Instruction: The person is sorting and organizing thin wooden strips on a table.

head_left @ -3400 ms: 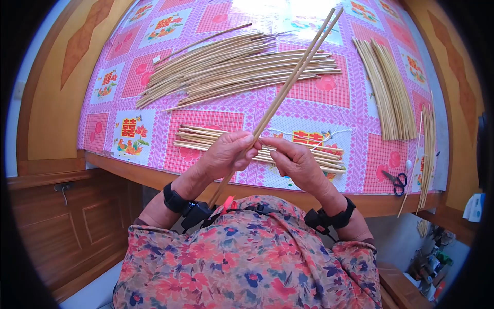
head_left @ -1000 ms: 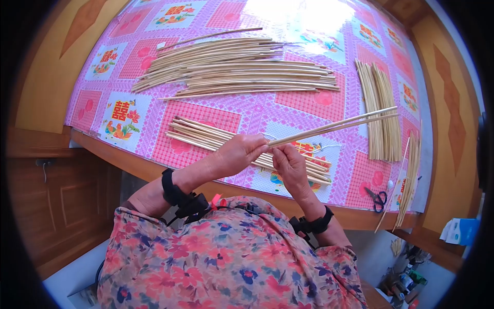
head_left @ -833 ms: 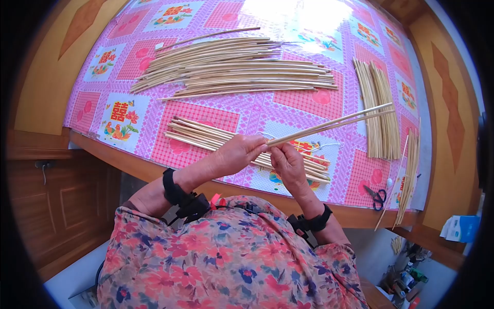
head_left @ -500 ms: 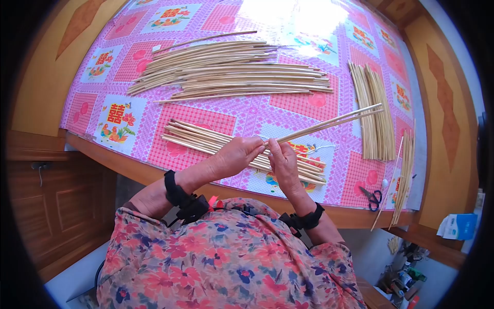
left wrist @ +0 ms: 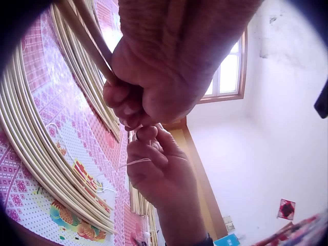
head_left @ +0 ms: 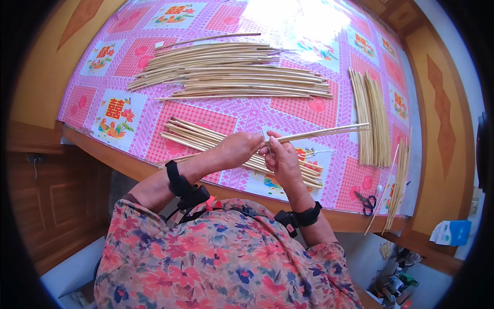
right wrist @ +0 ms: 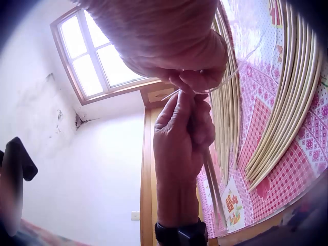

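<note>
My left hand point(head_left: 239, 150) grips a pair of long straw-coloured stalks point(head_left: 329, 131) that meet near its fingertips and point to the right. My right hand point(head_left: 284, 162) is close against those fingertips, fingers curled, pinching white string point(right wrist: 241, 66). In the left wrist view the string point(left wrist: 136, 163) lies across the right hand's fingers. A thin pale pointed piece point(right wrist: 169, 96) sticks out between the two hands in the right wrist view; its kind is unclear. Under the hands lies a row of stalks point(head_left: 193, 135) on the patterned tablecloth point(head_left: 154, 110).
Two large heaps of stalks point(head_left: 252, 81) lie farther back. An upright bundle point(head_left: 373, 118) is at the right, with thinner sticks point(head_left: 399, 185) overhanging the front edge. Dark-handled scissors point(head_left: 368, 203) lie near that edge. A blue-white packet point(head_left: 455, 233) is off to the right.
The held stalks have swung from pointing away over the table to pointing right. The right hand has turned and worked at the left fingertips; a thin end now shows between them.
</note>
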A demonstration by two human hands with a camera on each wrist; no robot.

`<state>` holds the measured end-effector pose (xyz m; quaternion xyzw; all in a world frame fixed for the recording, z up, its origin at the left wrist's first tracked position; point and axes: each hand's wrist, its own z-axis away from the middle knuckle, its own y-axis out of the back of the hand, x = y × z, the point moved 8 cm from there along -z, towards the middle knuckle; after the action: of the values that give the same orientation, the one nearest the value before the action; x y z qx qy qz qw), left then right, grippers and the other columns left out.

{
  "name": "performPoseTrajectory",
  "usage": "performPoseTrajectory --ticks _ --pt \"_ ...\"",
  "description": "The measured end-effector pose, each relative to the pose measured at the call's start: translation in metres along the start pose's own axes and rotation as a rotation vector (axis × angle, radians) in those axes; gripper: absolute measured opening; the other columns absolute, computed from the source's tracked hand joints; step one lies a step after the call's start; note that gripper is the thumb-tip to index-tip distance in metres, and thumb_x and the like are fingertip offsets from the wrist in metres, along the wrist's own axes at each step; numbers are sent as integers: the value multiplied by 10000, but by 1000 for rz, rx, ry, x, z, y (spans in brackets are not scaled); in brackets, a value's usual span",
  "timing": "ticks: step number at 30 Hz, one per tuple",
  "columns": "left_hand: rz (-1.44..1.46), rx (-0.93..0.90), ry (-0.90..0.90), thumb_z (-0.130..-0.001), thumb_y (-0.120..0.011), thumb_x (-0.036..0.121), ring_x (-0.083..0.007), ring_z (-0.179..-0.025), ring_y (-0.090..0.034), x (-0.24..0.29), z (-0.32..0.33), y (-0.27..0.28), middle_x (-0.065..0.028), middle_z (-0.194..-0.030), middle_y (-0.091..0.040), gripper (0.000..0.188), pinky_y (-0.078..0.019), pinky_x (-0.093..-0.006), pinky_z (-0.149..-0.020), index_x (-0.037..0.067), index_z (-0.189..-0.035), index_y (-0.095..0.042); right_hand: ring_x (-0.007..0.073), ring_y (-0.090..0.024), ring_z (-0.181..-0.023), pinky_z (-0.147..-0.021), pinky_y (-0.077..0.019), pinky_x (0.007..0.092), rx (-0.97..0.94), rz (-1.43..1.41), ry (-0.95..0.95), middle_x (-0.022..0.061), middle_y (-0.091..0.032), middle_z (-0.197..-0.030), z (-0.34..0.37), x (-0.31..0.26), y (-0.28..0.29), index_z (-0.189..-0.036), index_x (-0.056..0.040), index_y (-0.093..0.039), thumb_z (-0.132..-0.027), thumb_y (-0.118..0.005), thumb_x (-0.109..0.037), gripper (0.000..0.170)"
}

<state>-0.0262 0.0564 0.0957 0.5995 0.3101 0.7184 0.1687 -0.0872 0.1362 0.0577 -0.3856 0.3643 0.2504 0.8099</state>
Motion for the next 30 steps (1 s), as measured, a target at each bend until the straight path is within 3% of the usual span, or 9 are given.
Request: performPoseTrajectory --ticks 2,6,8,9,14,21,25,28,30 --pt "-46 19 -25 -884 -427 241 -359 -699 -543 -1 -4 1 -174 -723 -543 211 -420 -432 -590 38 -856 -477 52 -460 -497 -427 -376 181 -2 58 -4 32 -565 -724 3 -5 3 -1151 -21 -428 -884 -461 -227 339" --pt "-188 25 -22 -879 -433 253 -357 -687 -545 1 -13 14 -169 -711 -546 213 -421 -437 -586 48 -854 -483 175 -561 -739 -583 -448 314 78 772 235 50 -573 -818 16 -40 22 -986 -13 -550 -861 -508 -219 245" --pt "-170 22 -40 -879 -431 254 -353 -680 -548 9 -14 17 -162 -710 -553 213 -420 -435 -584 50 -864 -490 232 -545 -732 -603 -433 341 203 1428 607 58 -540 -772 45 -86 -8 -859 -47 -573 -799 -579 -186 152" --pt "-204 -7 -16 -860 -445 226 -341 -705 -569 10 -16 16 -163 -730 -573 203 -440 -432 -600 40 -850 -524 264 -517 -693 -600 -421 354 219 1523 920 70 -494 -729 56 -106 -30 -785 -77 -557 -735 -618 -147 106" --pt "-255 -2 -142 -876 -432 262 -339 -735 -570 23 -23 10 -155 -744 -573 244 -439 -433 -617 38 -859 -529 245 -515 -664 -566 -414 352 51 1646 1086 62 -472 -683 30 -103 -49 -745 -81 -531 -727 -608 -132 94" --pt "-273 1 -179 -870 -427 227 -334 -726 -580 33 -33 23 -163 -738 -579 234 -453 -441 -613 21 -842 -534 258 -515 -612 -533 -417 350 -21 1459 923 74 -487 -669 11 -108 -45 -717 -62 -523 -735 -576 -67 56" --pt "-308 -69 -233 -840 -441 168 -339 -693 -586 31 -32 -3 -172 -713 -578 176 -460 -439 -591 19 -830 -535 157 -452 -556 -513 -371 272 195 997 1245 67 -457 -646 28 -172 -53 -726 -10 -510 -732 -562 22 61" --pt "-306 -76 -91 -817 -453 154 -334 -673 -592 19 -38 13 -179 -675 -577 169 -456 -427 -575 14 -779 -539 208 -629 -767 -722 -501 307 -69 118 627 106 -611 -861 -7 -180 -19 -864 -23 -532 -886 -445 -100 118" --pt "-336 -71 -204 -816 -453 162 -341 -674 -588 9 -42 16 -180 -668 -571 175 -449 -429 -574 12 -784 -536 145 -591 -609 -655 -505 291 -119 -127 444 66 -589 -770 -7 -177 -16 -855 -26 -528 -883 -451 -128 132"
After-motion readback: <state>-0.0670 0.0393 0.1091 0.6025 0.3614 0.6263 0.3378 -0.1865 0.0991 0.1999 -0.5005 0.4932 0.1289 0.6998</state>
